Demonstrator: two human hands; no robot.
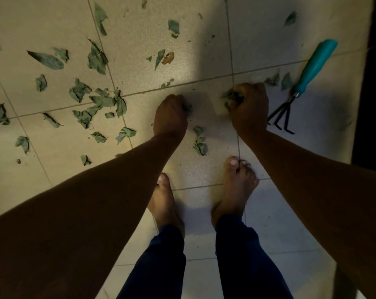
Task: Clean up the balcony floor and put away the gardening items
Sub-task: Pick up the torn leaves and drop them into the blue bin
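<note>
Grip R hand (248, 108) fisted w/ leaves (229, 98) | rake (299, 89) just beside

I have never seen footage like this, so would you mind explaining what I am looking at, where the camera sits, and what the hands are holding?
There is no machine here. The single picture comes from a camera worn on a person's head, looking down at their own arms, legs and bare feet.

They are bending over a tiled floor strewn with torn dry leaves, mostly to the left. The left hand is closed in a grip on a small leaf scrap. The right hand is closed around a bunch of leaves that pokes out of the fist.

To the right lies a small hand rake with a teal handle and dark prongs, untouched on the floor. The dark strip on the far right is too dim to identify.
</note>
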